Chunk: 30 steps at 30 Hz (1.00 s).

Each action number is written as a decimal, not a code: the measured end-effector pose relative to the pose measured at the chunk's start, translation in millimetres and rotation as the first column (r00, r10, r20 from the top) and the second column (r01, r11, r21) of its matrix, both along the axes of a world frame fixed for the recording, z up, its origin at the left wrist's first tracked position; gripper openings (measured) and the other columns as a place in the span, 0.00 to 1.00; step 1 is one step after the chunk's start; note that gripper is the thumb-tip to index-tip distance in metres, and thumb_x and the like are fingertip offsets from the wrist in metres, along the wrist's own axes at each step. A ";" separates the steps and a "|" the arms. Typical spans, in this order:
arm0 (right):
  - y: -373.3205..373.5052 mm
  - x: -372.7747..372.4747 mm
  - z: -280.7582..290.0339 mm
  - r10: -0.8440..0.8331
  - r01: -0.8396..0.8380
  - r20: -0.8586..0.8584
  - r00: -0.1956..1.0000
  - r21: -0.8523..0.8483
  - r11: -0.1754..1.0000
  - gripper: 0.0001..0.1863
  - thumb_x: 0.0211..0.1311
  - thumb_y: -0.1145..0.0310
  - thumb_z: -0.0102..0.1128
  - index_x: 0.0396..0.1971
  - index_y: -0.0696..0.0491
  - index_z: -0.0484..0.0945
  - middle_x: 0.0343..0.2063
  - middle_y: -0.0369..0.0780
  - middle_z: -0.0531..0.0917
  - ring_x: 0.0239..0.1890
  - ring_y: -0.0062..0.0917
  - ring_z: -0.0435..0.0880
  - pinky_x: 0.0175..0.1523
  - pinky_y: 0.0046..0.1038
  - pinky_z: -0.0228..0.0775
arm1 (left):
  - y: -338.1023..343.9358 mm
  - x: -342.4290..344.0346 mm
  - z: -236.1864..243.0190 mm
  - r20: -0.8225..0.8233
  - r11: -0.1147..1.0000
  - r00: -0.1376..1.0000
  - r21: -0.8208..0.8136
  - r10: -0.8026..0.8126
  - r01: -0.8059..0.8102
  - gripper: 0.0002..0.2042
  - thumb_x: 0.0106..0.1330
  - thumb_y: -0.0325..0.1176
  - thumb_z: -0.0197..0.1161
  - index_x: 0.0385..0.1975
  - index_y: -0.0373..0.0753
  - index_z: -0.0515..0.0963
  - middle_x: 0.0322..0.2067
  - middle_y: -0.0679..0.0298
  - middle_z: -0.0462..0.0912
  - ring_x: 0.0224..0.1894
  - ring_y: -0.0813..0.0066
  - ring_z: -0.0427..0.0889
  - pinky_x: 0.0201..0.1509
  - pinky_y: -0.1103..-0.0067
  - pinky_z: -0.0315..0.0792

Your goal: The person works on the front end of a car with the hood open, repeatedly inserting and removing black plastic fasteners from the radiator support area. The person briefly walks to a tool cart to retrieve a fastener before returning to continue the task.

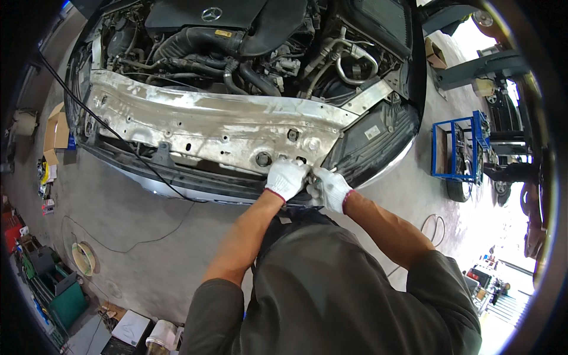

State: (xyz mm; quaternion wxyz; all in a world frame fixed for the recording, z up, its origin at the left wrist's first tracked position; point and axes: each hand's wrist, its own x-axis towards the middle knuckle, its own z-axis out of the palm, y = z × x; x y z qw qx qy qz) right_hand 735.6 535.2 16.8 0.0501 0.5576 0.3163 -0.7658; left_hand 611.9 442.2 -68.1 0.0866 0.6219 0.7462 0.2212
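Both of my hands, in white knit gloves with red cuffs, meet at the lower right part of a bare silver metal front panel [195, 121] on a car with its bonnet open. My left hand [287, 178] rests against the panel's lower edge, its fingers curled in. Just right of it, my right hand [331, 188] is closed, thumb side toward the left hand. Whatever the fingers grip is too small or hidden to make out. The dark headlight [370, 142] sits just beyond my right hand. A round hole [263, 158] in the panel lies left of my left hand.
The engine [231, 47] with black hoses fills the bay behind the panel. A thin black cable [124, 139] crosses the car's front left. A blue metal frame cart [458, 148] stands right, a cardboard box [56, 133] left, a green bin [68, 305] lower left.
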 end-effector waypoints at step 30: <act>0.4 -3.0 5.8 0.426 -0.561 0.365 0.828 0.520 0.644 0.26 0.75 0.50 0.54 0.40 0.64 0.75 0.18 0.42 0.80 0.14 0.29 0.80 0.18 0.33 0.73 | -0.5 -11.8 15.2 0.081 0.995 0.996 -0.081 -0.044 0.051 0.12 0.63 0.47 0.64 0.36 0.48 0.85 0.31 0.58 0.86 0.37 0.53 0.86 0.41 0.60 0.78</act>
